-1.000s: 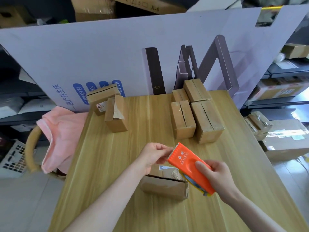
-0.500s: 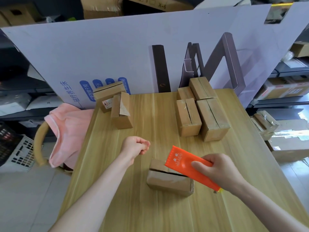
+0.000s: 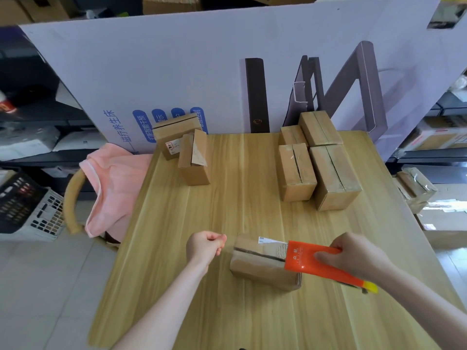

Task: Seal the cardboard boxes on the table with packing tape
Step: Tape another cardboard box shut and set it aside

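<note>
A small cardboard box (image 3: 257,266) lies near the table's front, its top seam open as a dark slit. My right hand (image 3: 353,256) grips an orange tape dispenser (image 3: 313,261) whose toothed front edge rests over the box's right end. To the left of the box my left hand (image 3: 206,245) hovers with thumb and fingertips pinched together, as on the end of a clear tape strip; the strip itself hardly shows. Two boxes (image 3: 194,160) stand at the back left. Several boxes (image 3: 328,173) are grouped at the back right.
A large white printed cardboard sheet (image 3: 202,72) stands upright along the wooden table's (image 3: 240,198) far edge. A chair with a pink cloth (image 3: 113,188) sits off the left side. Shelves and more cartons (image 3: 417,188) line the right.
My left hand left the dispenser's front edge and drew away to the left, fingers still pinched. The dispenser came down lower over the box's right end.
</note>
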Available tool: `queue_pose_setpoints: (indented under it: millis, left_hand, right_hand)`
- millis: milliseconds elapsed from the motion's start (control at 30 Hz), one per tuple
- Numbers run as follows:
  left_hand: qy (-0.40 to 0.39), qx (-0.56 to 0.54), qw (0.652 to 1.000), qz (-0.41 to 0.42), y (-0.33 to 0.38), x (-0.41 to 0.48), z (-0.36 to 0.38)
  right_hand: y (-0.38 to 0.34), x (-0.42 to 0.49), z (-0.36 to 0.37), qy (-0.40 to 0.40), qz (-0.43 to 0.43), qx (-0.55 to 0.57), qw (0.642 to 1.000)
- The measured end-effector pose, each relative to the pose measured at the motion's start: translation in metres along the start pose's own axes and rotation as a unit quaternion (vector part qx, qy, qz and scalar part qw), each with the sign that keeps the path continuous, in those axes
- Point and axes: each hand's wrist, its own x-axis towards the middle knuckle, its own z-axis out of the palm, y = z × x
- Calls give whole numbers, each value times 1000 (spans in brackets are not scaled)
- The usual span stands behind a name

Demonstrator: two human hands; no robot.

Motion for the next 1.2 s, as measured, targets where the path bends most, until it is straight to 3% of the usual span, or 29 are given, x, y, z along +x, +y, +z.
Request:
queue_pose_setpoints:
  millis: [367, 467, 600, 667, 733, 833, 1067, 1100, 1167, 1200]
  left_hand:
    - [27, 15, 998, -57, -31, 10, 38]
    - [21, 73, 996, -41, -32, 12, 46]
    - [2, 240, 970, -40, -32, 12, 42]
    - [39, 221, 974, -45, -37, 8, 39]
    - [77, 130, 989, 5, -35, -1, 46]
    - [12, 61, 997, 47, -27, -17, 70]
    - [-53, 124, 988, 71, -32, -14, 75]
    - [-28, 169, 980, 98, -33, -12, 74]
    - [34, 238, 939, 247, -26, -12, 78]
    - [27, 244, 915, 319, -19, -12, 84]
  right_hand:
    - [-11, 31, 36, -8, 27, -80, 996]
    - [-13, 35, 38, -3, 25, -89, 996]
    - [-15, 38, 36, 6, 23, -99, 995]
    - [-15, 37, 37, 6, 26, -100, 995]
    - [-14, 36, 39, 6, 29, -96, 995]
    - [-12, 35, 40, 3, 33, -84, 996]
    - [-7, 34, 44, 8, 39, -66, 997]
    - [-6, 34, 46, 8, 40, -62, 997]
    - [-3, 32, 49, 12, 39, -52, 998]
    - [-2, 31, 50, 15, 38, -47, 998]
